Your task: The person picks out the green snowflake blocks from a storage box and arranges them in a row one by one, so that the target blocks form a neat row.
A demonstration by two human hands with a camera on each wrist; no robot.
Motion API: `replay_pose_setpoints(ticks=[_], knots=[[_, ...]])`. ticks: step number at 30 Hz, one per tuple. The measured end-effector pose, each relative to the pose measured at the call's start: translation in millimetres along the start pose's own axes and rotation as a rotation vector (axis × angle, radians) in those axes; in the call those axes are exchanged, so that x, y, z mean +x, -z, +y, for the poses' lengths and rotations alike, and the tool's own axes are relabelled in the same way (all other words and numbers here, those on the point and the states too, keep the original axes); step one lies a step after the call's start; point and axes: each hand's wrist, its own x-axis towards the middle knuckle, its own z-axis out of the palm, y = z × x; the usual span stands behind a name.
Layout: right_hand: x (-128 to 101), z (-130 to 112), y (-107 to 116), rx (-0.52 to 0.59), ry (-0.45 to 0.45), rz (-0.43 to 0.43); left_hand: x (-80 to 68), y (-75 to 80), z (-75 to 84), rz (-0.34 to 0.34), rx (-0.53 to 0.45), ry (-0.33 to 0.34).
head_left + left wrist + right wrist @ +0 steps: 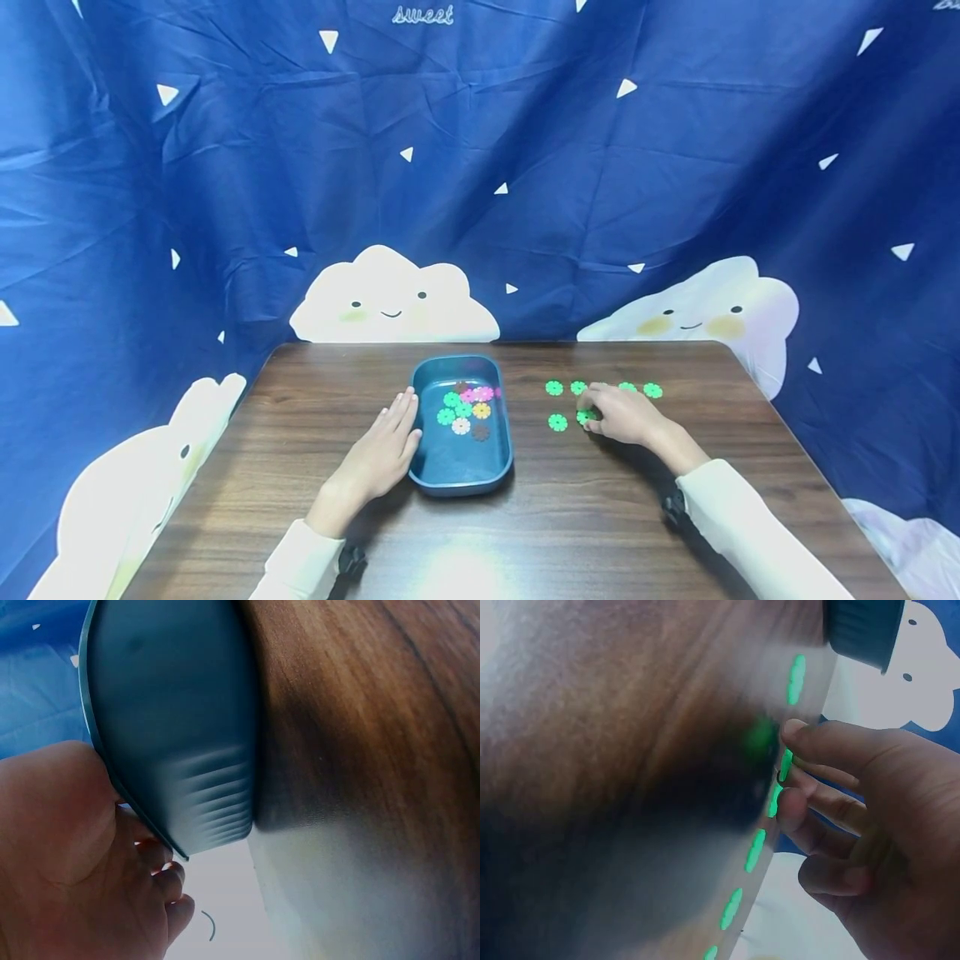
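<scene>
Meanwhile, at a dark wood-grain table (585,517), my right hand (626,415) pinches a flat green flower-shaped plastic disc (586,416) between thumb and fingertips, low on the tabletop beside its laid-out green fellows (557,422). My left hand (382,454) rests flat, fingers straight, against the smooth wall of a rounded rectangular teal plastic tray (465,475) holding mixed pink, yellow, white and green discs (465,408).
</scene>
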Motion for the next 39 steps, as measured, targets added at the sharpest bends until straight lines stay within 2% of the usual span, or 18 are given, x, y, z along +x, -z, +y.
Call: replay_pose_setpoints(ticks=[9, 21, 32, 39], knots=[[-1.3, 1.1, -5.8, -0.008, -0.017, -0.019, 0.2, -0.9, -0.5, 0.007, -0.008, -0.004], [-4.2, -0.2, -8.1, -0.010, -0.010, 0.001, 0.0, -4.8, -2.2, 0.049, -0.078, -0.039], [-3.7, 0.0, -7.6, -0.004, -0.007, 0.010, -0.1, -2.0, 0.2, 0.023, -0.046, -0.012], [3.4, -5.1, 4.7, 0.038, -0.009, 0.036, -0.1, -0.7, 0.7, 0.033, -0.041, -0.015]])
